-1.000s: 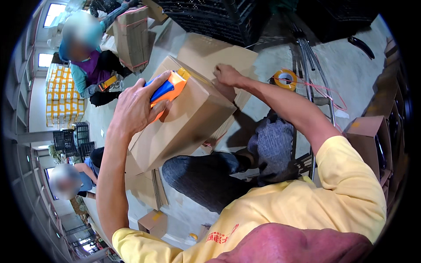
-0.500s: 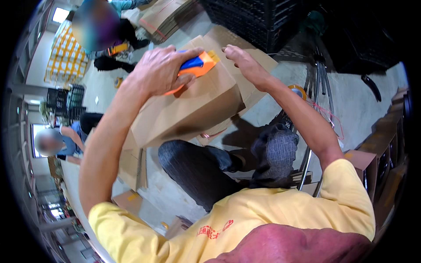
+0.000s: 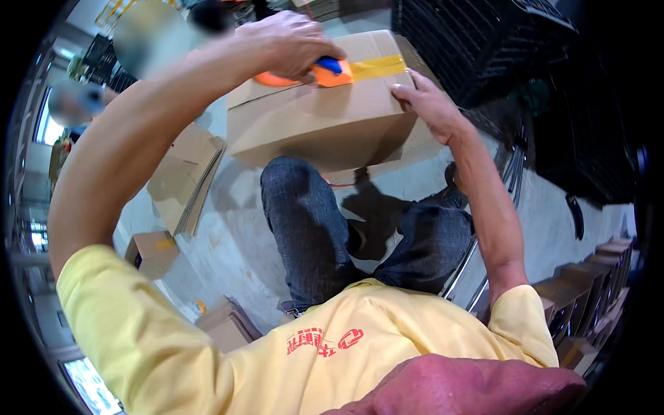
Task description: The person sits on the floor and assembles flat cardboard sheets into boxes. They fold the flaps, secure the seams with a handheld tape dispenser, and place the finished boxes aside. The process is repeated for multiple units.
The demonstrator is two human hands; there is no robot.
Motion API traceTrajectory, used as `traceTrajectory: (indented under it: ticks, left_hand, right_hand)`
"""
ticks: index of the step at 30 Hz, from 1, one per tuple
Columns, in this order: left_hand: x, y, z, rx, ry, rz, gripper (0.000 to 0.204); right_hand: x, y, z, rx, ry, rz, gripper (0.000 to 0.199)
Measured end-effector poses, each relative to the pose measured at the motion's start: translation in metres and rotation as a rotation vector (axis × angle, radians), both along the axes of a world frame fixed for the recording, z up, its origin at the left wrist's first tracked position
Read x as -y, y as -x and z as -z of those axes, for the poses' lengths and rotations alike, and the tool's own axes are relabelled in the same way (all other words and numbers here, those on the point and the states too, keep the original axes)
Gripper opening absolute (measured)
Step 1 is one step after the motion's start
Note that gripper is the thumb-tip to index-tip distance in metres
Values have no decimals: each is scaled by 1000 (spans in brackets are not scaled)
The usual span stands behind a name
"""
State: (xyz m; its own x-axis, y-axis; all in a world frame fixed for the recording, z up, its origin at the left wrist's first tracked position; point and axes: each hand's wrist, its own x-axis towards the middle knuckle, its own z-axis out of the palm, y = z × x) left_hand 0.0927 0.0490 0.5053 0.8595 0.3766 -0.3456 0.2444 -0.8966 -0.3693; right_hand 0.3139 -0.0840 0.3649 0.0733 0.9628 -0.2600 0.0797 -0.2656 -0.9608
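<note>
A closed cardboard box [image 3: 311, 128] lies in front of my knees. My left hand [image 3: 290, 45] is wrapped round an orange and blue tape dispenser [image 3: 335, 75], which rests on the box top. From the dispenser a strip of yellow tape [image 3: 378, 67] runs along the top seam to the right end. At that end my right hand [image 3: 436, 105] grips the box, its thumb on the top and its fingers over the edge beside the tape. Part of the seam is hidden by my left hand and the dispenser.
Black plastic crates [image 3: 474, 55] stand beyond the box on the right. Flattened cardboard [image 3: 181, 173] and a small carton [image 3: 153, 253] lie left of my legs. Metal rods [image 3: 514, 169] and a row of cartons [image 3: 588, 287] are at the right. Blurred people are at upper left.
The dispenser now sits lower on the box top, with a strip of tape laid behind it. My right hand has come down onto the box's right end. The whole view has shifted.
</note>
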Motion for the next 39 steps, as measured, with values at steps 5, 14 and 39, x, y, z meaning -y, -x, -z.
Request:
traceTrajectory:
  ticks: [5,14,39]
  left_hand:
    - [-2,-2,-1,-9,7,37,68]
    - [-13,33,5,-24,29,6,49]
    - [-18,269,275,1237,374,-331,96]
  right_hand:
    - [-48,5,-18,147,154,-16,53]
    - [-49,-7,-3,92,111,145,50]
    - [-77,-39,13,65,134,121,44]
